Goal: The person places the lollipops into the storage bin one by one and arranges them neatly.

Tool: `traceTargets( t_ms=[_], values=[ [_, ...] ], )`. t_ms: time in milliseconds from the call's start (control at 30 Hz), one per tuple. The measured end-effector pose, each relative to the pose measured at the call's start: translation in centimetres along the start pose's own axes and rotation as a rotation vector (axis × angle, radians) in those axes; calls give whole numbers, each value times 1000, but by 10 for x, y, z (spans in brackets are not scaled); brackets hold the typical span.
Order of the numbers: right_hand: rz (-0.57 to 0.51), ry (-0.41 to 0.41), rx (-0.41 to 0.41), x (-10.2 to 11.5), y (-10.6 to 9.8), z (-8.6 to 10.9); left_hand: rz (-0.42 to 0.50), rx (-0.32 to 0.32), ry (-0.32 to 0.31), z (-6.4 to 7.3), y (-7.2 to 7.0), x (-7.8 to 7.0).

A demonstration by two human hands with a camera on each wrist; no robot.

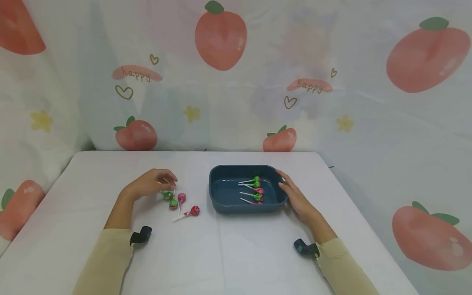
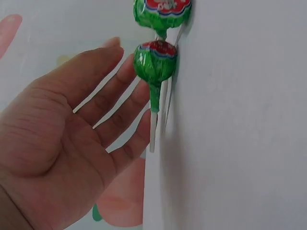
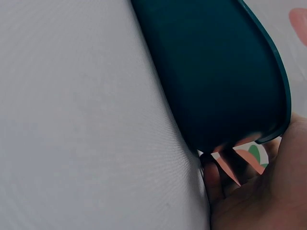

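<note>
Left of the blue dish (image 1: 236, 209): four loose wrapped lollipops (image 1: 173, 203) visible. Left hand (image 1: 152, 182) arched over them, fingers loosely bent, thumb apart from the nearest green lollipop (image 2: 156, 62); no grip seen, fingertip contact uncertain. Right hand (image 1: 296, 198) at dish's right end, gripping it: thumb over rim, fingers outside.

Technique (judgement): pinch one stick close under its wrapper, lift straight up so neighbours don't roll; right-hand hold should be steady, without tipping the dish.

Inside dish: five lollipops (image 1: 257, 197) in a rough row toward its right, sticks pointing left. Obstructions: red lollipop (image 1: 194, 210) lies between bunch and dish; dish's left wall stands raised beyond it. Behind dish: patterned backdrop (image 1: 221, 98).
</note>
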State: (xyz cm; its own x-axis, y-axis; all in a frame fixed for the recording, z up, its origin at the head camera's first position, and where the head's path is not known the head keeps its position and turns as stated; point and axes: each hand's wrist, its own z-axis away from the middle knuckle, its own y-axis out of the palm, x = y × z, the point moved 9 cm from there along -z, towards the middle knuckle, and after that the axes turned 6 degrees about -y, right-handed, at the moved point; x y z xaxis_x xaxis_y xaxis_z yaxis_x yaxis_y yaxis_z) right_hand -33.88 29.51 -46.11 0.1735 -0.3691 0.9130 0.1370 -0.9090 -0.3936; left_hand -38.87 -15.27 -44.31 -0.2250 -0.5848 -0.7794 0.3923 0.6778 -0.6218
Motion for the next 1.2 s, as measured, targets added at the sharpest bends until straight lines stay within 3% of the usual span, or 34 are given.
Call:
traceTargets(
  t_ms=[133,467,733,1200],
  values=[
    [-8,13,9,16,1,6,-12,27,25,3,-3,2],
    [2,0,9,18,1,6,-71,56,-10,13,-9,13],
    [23,-9,9,23,3,6,-82,83,-30,9,-3,16],
    [25,-41,1,-16,-1,-7,-102,73,-73,10,2,22]
  ],
)
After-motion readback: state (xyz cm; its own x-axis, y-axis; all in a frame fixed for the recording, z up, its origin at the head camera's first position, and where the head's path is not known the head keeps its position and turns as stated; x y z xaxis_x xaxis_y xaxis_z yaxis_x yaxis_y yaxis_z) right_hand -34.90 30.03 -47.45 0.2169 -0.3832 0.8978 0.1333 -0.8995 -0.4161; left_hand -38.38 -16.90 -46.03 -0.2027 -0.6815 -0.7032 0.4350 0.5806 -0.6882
